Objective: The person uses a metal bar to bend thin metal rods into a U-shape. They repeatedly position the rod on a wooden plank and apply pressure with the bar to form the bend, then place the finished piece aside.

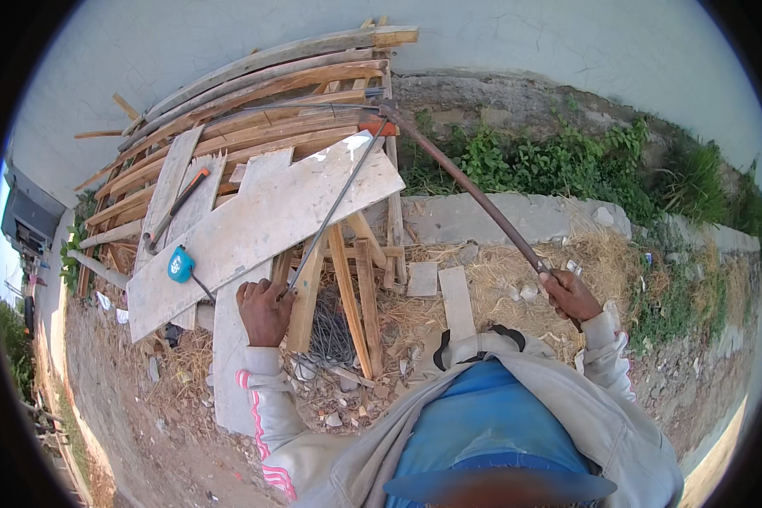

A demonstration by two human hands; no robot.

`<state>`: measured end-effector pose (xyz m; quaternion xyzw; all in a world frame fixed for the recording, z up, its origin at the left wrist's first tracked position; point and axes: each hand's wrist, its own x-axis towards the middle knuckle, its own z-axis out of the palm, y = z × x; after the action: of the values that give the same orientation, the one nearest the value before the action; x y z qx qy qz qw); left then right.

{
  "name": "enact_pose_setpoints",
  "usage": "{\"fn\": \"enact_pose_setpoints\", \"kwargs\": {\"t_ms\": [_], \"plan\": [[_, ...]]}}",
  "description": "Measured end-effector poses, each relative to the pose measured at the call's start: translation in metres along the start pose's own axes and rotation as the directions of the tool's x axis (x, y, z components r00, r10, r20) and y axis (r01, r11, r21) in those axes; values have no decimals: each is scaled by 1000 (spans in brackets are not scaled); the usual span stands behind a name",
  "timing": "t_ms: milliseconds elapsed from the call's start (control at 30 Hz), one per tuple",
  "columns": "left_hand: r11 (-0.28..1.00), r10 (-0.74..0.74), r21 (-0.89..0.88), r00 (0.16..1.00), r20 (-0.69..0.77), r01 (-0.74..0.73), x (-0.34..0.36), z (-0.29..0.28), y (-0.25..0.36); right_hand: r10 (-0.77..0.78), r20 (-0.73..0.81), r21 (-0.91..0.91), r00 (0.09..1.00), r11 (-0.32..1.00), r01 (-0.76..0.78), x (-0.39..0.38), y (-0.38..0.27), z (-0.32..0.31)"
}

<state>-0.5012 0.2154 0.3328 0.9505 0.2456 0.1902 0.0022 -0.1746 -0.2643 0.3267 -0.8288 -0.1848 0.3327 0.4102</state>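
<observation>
My left hand (265, 313) is closed on a thin steel rod (337, 203), at the edge of a pale plank (262, 229). The rod slants up and away over the plank. A long brown metal bar (474, 190) is gripped near its close end by my right hand (570, 296). Its far end meets the rod beside an orange piece (378, 126) at the plank's far corner; exactly how they join is too small to tell. On the plank, left of my left hand, rests a blue tape measure (179, 264). Farther left lies a hammer (179, 206) with an orange-and-black handle.
Stacked timber (254, 118) fills the far left against a grey wall (516, 38). Wooden legs (347, 292) stand under the plank, beside a coil of grey wire (334, 334). Green plants (533, 157) grow behind a low concrete ledge (516, 218). Rubble and straw cover the ground.
</observation>
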Motion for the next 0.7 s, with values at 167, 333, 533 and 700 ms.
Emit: {"fn": "enact_pose_setpoints", "kwargs": {"t_ms": [167,333,533,700], "plan": [[999,37,-10,999,6,-36,6,-2,7,43,22,121,999,992,-46,-19,-3,-8],[990,140,27,989,-40,-139,9,-7,-4,-173,-74,-138,982,977,162,-15,4,6],[990,142,21,990,-29,-141,14,7,-33,-208,-214,-249,955,956,153,-31,1,33],[979,196,85,976,-97,-188,13,12,-41,-217,-258,-266,941,953,147,-40,-5,55]]}}
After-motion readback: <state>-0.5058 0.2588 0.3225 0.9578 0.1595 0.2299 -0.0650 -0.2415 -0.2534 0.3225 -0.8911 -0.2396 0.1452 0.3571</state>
